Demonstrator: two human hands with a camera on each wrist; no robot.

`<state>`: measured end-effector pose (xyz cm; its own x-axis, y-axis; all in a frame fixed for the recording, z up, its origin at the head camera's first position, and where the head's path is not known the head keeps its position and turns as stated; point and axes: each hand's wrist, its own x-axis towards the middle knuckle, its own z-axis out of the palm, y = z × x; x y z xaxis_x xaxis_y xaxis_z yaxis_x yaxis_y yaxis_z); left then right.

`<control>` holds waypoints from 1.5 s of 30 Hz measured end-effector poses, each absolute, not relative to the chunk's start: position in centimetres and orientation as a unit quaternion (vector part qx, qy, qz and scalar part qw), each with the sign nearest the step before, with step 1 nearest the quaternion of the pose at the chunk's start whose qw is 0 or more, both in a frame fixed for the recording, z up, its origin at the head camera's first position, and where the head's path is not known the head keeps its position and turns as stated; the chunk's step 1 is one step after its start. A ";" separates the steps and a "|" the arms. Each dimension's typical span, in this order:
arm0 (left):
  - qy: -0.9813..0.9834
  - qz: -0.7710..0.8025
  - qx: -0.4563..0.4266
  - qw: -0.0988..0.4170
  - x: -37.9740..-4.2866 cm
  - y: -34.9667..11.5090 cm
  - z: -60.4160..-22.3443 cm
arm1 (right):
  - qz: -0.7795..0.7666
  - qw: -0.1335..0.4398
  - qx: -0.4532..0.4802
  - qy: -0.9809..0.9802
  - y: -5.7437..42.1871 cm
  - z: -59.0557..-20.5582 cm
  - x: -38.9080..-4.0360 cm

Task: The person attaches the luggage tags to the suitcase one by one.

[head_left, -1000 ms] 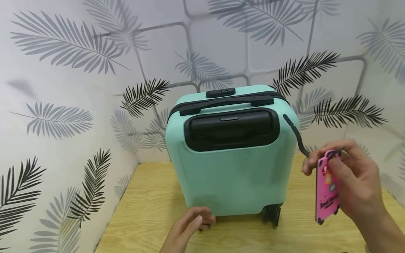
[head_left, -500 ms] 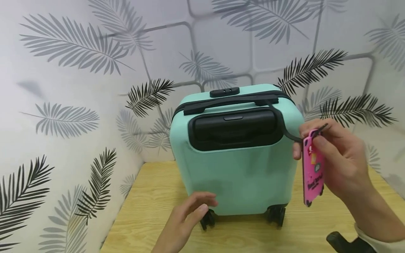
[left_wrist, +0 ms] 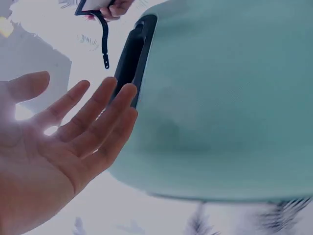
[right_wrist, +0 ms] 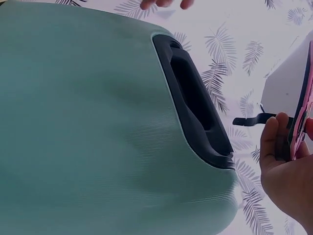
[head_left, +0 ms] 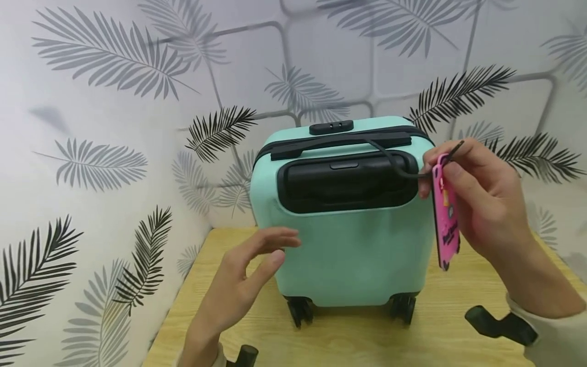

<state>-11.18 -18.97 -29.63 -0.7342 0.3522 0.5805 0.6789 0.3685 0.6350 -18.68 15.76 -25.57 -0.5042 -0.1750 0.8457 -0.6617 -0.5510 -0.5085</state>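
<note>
A mint-green suitcase [head_left: 348, 255] stands upright on its wheels, with a black carry handle [head_left: 339, 143] along its top. My right hand [head_left: 490, 204] pinches a pink luggage tag [head_left: 445, 219] near its top, beside the suitcase's upper right corner. The tag's black strap [head_left: 392, 162] reaches out leftward past my fingers in front of the carry handle; its loose end, with small holes, shows in the left wrist view as a dangling strap [left_wrist: 105, 46]. My left hand [head_left: 238, 280] hovers before the suitcase's left side, holding nothing, its fingers spread in the left wrist view.
The suitcase sits on a light wood-grain table [head_left: 220, 265] against a wall [head_left: 114, 127] patterned with grey and black feathers. A black recessed panel [head_left: 348, 181] lies below the carry handle. Black wrist mounts [head_left: 500, 326] stick out from the sleeves.
My right hand has moved up and to the left with the luggage tag, bringing the strap over to the carry handle. My left hand has risen from near the lower left wheel.
</note>
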 end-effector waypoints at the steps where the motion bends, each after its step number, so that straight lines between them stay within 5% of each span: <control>1: -0.812 -0.446 -0.322 0.192 -11.3 -19.1 -29.0 | 0.746 0.160 0.468 -0.446 15.7 -25.3 -18.7; 8: -0.818 -0.393 -0.333 0.256 -12.5 -19.9 -25.1 | 0.742 0.148 0.444 -0.480 15.7 -24.3 -18.9; 23: -0.829 -0.395 -0.299 0.260 -14.5 -20.9 -20.8 | 0.735 0.128 0.441 -0.498 15.2 -23.6 -19.5; 45: -0.833 -0.242 -0.408 0.284 -18.1 -16.5 -17.0 | 0.714 0.157 0.375 -0.570 14.2 -21.9 -19.2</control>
